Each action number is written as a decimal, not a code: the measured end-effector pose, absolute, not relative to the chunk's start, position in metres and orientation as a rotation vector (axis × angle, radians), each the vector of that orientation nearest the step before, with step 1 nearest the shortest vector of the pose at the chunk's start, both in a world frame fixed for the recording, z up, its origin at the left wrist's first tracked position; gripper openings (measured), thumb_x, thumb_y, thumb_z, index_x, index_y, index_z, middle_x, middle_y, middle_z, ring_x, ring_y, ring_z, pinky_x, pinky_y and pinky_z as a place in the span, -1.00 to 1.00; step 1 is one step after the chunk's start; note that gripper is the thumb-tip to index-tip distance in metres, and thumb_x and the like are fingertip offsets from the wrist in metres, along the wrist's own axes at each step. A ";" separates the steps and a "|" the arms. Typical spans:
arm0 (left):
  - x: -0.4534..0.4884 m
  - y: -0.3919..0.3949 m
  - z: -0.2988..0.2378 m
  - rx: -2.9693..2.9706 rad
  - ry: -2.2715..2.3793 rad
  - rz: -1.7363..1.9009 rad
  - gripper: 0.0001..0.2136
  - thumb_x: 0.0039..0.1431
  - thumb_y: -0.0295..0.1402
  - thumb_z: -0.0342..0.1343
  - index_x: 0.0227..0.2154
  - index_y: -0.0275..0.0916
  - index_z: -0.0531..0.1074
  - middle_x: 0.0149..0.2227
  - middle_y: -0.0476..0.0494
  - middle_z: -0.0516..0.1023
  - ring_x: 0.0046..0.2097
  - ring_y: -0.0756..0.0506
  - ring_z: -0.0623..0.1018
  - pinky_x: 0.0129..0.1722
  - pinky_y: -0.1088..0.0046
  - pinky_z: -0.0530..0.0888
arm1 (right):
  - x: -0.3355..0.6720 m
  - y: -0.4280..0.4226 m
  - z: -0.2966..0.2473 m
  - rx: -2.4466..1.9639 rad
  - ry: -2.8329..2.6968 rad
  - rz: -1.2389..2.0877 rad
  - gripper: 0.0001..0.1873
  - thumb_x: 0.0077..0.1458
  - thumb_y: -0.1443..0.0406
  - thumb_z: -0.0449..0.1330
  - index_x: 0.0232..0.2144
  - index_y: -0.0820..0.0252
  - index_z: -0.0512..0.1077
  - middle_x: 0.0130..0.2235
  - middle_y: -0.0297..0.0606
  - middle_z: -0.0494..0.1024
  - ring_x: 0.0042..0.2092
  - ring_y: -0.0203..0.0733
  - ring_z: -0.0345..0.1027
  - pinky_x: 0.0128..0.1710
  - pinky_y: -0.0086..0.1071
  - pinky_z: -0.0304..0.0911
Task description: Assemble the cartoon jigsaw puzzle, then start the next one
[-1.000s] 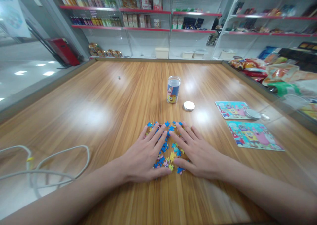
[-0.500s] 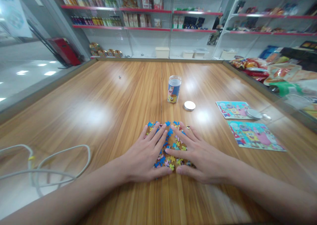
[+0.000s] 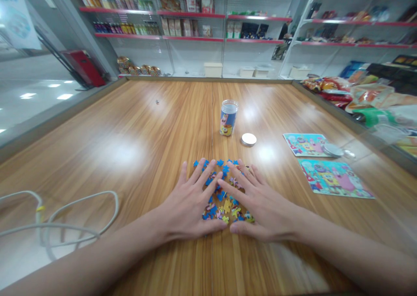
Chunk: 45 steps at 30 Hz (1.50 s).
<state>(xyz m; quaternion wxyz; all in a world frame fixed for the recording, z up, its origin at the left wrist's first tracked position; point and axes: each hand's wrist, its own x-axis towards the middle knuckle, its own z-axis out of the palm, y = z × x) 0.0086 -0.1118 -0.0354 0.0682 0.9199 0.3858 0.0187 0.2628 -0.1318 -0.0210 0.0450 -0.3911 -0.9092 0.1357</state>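
A heap of small blue, yellow and pink jigsaw pieces (image 3: 224, 200) lies on the wooden table (image 3: 130, 148) in front of me. My left hand (image 3: 190, 204) lies flat on the heap's left side, fingers stretched out and apart. My right hand (image 3: 257, 202) lies flat on its right side, fingers spread, thumb along the near edge. The two hands almost meet over the pieces and cover many of them. Beyond the heap stands an open clear puzzle jar (image 3: 228, 117) with a cartoon label, and its round white lid (image 3: 249, 139) lies beside it.
Two finished cartoon puzzles (image 3: 332, 177) (image 3: 302, 144) lie at the right, with another round lid (image 3: 331, 150) on the far one. A grey cable (image 3: 65, 217) loops at the left. Snack packets (image 3: 365, 94) line the right edge; shop shelves (image 3: 192, 26) stand behind.
Both hands have stayed flat on the pieces, sliding slightly; the right hand's fingers have drawn closer to the left hand, bunching the pieces a little tighter.
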 end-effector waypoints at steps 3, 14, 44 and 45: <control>0.010 -0.110 -0.039 2.744 1.211 0.071 0.03 0.08 0.44 -0.18 0.45 -0.09 -0.23 0.49 -0.25 -0.33 0.44 -0.59 -0.19 0.30 -0.42 -0.14 | 0.260 -0.130 -0.032 -1.267 -2.725 0.339 0.18 0.05 -0.39 0.01 0.46 0.07 -0.25 0.48 0.06 -0.31 0.45 0.46 -0.42 0.32 0.40 -0.32; 0.012 -0.096 -0.044 2.789 1.190 0.072 -0.06 0.19 0.35 -0.18 0.45 -0.17 -0.16 0.48 -0.30 -0.26 0.46 -0.51 -0.17 0.34 -0.33 -0.09 | 0.251 -0.117 -0.036 -1.302 -2.729 0.260 0.22 0.06 -0.42 -0.08 0.45 0.28 -0.17 0.47 0.15 -0.23 0.46 0.37 -0.39 0.37 0.28 -0.30; -0.001 -0.095 -0.049 2.833 1.152 0.073 -0.10 0.22 0.31 -0.14 0.45 -0.06 -0.25 0.48 -0.21 -0.30 0.46 -0.47 -0.14 0.36 -0.27 -0.05 | 0.370 -0.036 -0.073 -2.501 -1.620 -0.163 -0.08 0.30 -0.19 -0.27 0.33 0.47 0.08 0.37 0.30 0.07 0.39 0.35 -0.16 0.27 0.30 -0.20; -0.001 -0.095 -0.049 2.832 1.157 0.075 -0.10 0.22 0.32 -0.13 0.45 -0.05 -0.24 0.48 -0.20 -0.30 0.46 -0.48 -0.14 0.36 -0.27 -0.05 | 0.371 -0.036 -0.072 -2.496 -1.620 -0.176 -0.10 0.31 -0.18 -0.26 0.31 0.47 0.10 0.34 0.30 0.11 0.38 0.35 -0.13 0.27 0.29 -0.19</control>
